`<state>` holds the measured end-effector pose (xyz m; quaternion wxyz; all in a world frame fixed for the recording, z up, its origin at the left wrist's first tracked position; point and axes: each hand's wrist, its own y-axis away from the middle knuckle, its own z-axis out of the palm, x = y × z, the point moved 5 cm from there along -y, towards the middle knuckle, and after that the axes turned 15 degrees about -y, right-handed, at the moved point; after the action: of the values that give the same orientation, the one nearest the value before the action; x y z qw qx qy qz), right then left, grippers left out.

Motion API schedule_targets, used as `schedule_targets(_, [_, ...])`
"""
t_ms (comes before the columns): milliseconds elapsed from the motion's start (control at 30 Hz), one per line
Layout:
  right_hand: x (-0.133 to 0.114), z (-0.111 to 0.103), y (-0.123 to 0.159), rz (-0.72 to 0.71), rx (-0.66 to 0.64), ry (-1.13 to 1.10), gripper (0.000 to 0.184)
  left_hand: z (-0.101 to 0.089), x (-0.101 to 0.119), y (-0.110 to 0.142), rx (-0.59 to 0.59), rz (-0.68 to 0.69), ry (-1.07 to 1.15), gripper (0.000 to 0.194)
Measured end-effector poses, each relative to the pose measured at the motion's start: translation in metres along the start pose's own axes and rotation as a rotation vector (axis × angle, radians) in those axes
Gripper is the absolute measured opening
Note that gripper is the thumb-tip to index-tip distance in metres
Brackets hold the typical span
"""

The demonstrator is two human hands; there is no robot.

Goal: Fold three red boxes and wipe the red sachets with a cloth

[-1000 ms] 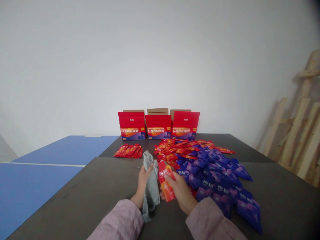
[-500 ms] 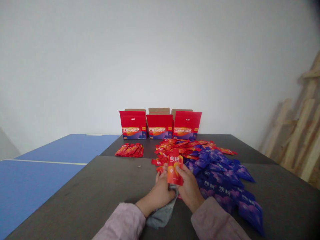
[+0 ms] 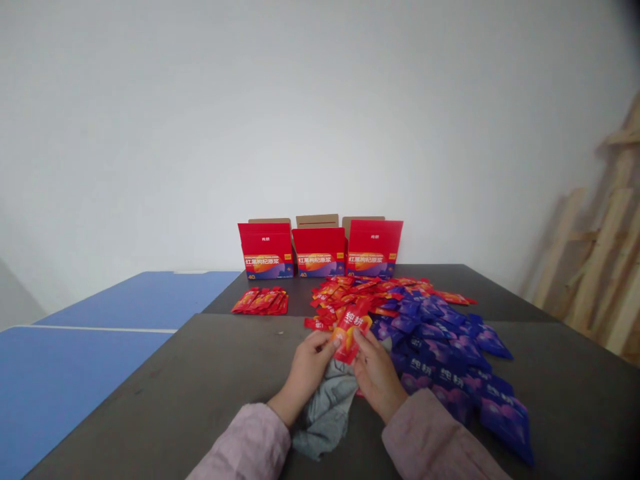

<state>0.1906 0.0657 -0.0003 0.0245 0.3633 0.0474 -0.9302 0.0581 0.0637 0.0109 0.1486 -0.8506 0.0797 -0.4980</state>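
Both my hands meet over the dark table, holding a red and orange sachet [image 3: 350, 331] printed with white characters. My left hand [image 3: 305, 377] pinches its lower left side, and my right hand [image 3: 376, 377] grips its right edge. A crumpled grey cloth [image 3: 327, 417] lies on the table under my wrists. Just beyond my right hand spreads a heap of blue-purple sachets [image 3: 440, 360], which meets a heap of red sachets [image 3: 353, 297] further back.
A neat cluster of red sachets [image 3: 260, 301] lies left of the heaps on the dark table [image 3: 175, 373]. Three open red cartons [image 3: 319, 253] stand along the far edge by the wall. A blue table [image 3: 100, 373] adjoins on the left, and wooden planks [image 3: 595, 247] lean at the right.
The grey cloth has left my left hand and now lies on the table under my wrists. The sachet has moved up and to the centre, and now tilts to the right between both hands.
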Motion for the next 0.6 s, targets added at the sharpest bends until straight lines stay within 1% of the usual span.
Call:
schedule_targets(67, [0.005,0.001,0.002,0.039,0.005,-0.033,0.046,0.000,-0.007,-0.002,-0.040,-0.079,0.090,0.034])
schedule_targets(167, [0.012,0.005,0.004,0.068,-0.005,-0.008,0.046,-0.003,-0.021,-0.005,-0.083,-0.229,0.243,0.043])
schedule_targets(267, [0.015,0.014,-0.002,0.064,-0.077,0.056,0.041,-0.012,-0.028,-0.010,-0.062,-0.254,0.292,0.047])
schedule_targets(367, [0.019,0.027,-0.018,0.104,-0.158,0.144,0.037,-0.024,-0.035,-0.018,-0.031,-0.262,0.304,0.047])
schedule_targets(433, [0.023,0.033,-0.033,0.148,-0.189,0.236,0.035,-0.036,-0.042,-0.027,0.011,-0.266,0.273,0.047])
schedule_targets(500, [0.030,0.035,-0.046,0.162,-0.201,0.387,0.032,-0.053,-0.052,-0.038,0.078,-0.274,0.189,0.048])
schedule_targets(533, [0.033,0.035,-0.051,0.149,-0.204,0.492,0.030,-0.064,-0.059,-0.044,0.127,-0.286,0.132,0.049])
schedule_targets(600, [0.040,0.035,-0.056,0.070,-0.231,0.739,0.027,-0.086,-0.074,-0.056,0.195,-0.304,0.066,0.050])
